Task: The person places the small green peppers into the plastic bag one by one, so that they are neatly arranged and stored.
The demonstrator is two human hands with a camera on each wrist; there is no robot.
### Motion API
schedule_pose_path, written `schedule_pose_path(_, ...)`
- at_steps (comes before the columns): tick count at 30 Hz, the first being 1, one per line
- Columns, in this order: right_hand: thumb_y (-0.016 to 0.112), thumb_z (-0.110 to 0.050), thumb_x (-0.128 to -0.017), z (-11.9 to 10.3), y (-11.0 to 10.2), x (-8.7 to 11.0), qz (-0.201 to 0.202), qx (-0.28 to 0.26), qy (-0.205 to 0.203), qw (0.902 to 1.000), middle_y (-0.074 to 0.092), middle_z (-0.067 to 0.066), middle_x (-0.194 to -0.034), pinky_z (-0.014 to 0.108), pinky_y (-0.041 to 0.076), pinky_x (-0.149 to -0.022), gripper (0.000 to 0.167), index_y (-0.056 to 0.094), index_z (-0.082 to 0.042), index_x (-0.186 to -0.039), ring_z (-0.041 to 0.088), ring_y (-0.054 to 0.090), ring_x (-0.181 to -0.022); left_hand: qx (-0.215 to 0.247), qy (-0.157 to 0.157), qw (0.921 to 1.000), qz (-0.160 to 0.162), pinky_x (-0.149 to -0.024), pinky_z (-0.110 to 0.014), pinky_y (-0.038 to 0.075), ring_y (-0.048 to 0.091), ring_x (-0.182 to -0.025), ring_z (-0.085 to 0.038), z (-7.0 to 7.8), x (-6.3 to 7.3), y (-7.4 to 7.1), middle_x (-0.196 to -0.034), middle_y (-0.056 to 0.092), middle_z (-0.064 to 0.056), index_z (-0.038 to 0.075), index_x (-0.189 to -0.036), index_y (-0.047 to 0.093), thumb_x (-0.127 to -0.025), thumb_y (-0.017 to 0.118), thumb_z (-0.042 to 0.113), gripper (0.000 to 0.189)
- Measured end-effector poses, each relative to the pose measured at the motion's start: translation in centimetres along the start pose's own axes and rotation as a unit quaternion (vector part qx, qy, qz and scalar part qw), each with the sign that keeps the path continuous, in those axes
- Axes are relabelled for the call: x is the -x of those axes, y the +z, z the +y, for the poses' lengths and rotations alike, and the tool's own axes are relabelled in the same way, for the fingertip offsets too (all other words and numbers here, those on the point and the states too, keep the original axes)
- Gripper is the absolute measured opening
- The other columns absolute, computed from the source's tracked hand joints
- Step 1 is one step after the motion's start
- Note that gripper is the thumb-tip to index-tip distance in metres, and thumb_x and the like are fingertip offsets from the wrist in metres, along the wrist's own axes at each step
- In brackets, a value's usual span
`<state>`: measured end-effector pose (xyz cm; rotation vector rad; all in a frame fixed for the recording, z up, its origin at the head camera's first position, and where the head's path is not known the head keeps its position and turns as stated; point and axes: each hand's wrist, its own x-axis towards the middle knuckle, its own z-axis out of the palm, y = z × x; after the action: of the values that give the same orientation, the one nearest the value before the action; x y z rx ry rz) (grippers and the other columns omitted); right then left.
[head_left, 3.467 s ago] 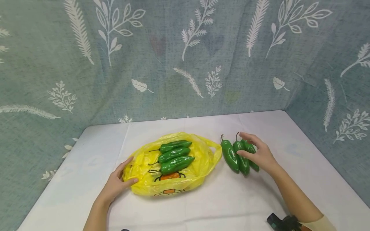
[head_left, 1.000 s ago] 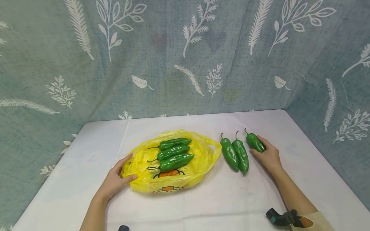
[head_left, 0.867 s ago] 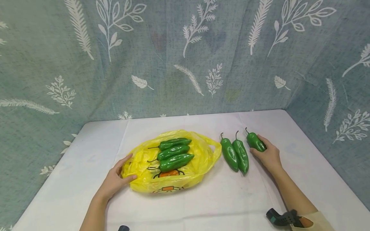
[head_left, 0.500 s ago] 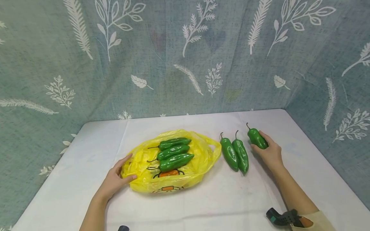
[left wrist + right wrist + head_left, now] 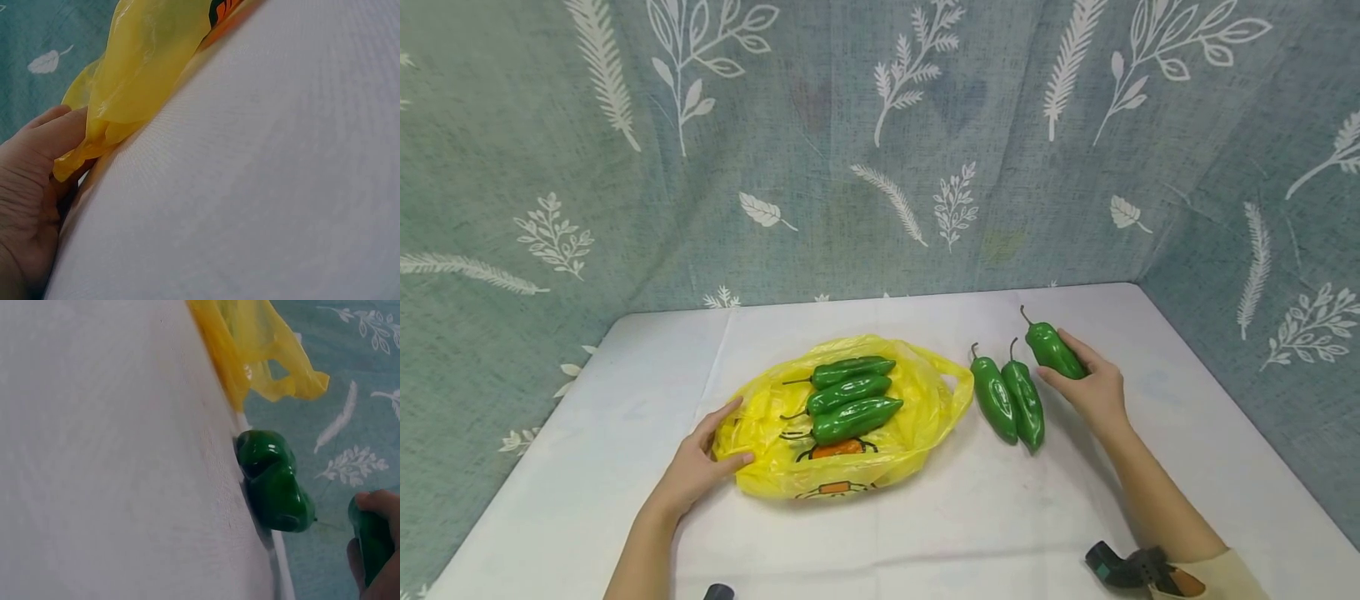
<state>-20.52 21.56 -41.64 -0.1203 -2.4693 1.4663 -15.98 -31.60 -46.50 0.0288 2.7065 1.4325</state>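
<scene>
My right hand (image 5: pixel 1093 393) grips a glossy green chili pepper (image 5: pixel 1054 348) by its lower end, thumb on one side and fingers on the other, stem pointing away. It hangs just right of two green peppers (image 5: pixel 994 398) lying side by side. In the right wrist view, the held pepper (image 5: pixel 371 544) shows at the right edge, apart from the other two. My left hand (image 5: pixel 696 464) rests at the left end of a yellow plastic bag (image 5: pixel 760 471), thumb and fingers spread against it. Three green peppers (image 5: pixel 857 421) lie stacked in a row on the bag, stems to the left.
A white cloth (image 5: pixel 925 550) covers the table. Behind stands a grey-green curtain (image 5: pixel 820 250) with white leaf prints. The bag's handle loop (image 5: pixel 961 392) reaches close to the two loose peppers. A black wrist-camera mount (image 5: pixel 1123 567) shows on the right forearm.
Earlier my right hand hovered over three peppers on the right. It took the rightmost one, drew it right, then moved it up and slightly left. The left hand stayed on the bag.
</scene>
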Motion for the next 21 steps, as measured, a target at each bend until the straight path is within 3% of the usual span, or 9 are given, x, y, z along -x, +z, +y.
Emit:
schedule_pose_path(6, 0.076, -0.026, -0.080, -0.7, 0.4, 0.3, -0.019, -0.009, -0.007, 0.9998, 0.044, 0.009, -0.145, 0.048, 0.043, -0.101, 0.070, 0.045, -0.014, -0.142, 0.032, 0.043, -0.131, 0.002, 0.000, 1.0000, 0.000, -0.113, -0.061, 0.013, 0.011, -0.143, -0.039, 0.1, -0.1, 0.0, -0.156, 0.019, -0.014, 0.024, -0.150, 0.027, -0.076, 0.078, 0.033, 0.090)
schedule_pose_path(14, 0.076, -0.027, -0.080, -1.6, 0.9, 1.0, -0.043, -0.002, -0.018, 0.9989, 0.044, 0.013, -0.144, 0.048, 0.046, -0.098, 0.069, 0.046, -0.014, -0.141, 0.034, 0.045, -0.129, 0.011, -0.008, 0.9999, -0.008, -0.114, -0.060, 0.011, 0.009, -0.144, -0.038, 0.4, 0.1, 0.1, -0.157, 0.017, -0.013, 0.025, -0.150, 0.027, -0.077, 0.078, 0.033, 0.089)
schedule_pose_path(21, 0.078, -0.025, -0.078, -2.6, 2.0, 1.2, -0.057, -0.003, -0.047, 0.9973, 0.047, 0.014, -0.142, 0.048, 0.048, -0.096, 0.069, 0.048, -0.013, -0.140, 0.033, 0.048, -0.125, 0.017, 0.006, 0.9998, -0.003, -0.114, -0.060, 0.013, 0.011, -0.144, -0.038, 0.0, 0.1, 0.0, -0.156, 0.020, -0.012, 0.024, -0.149, 0.029, -0.077, 0.078, 0.030, 0.088)
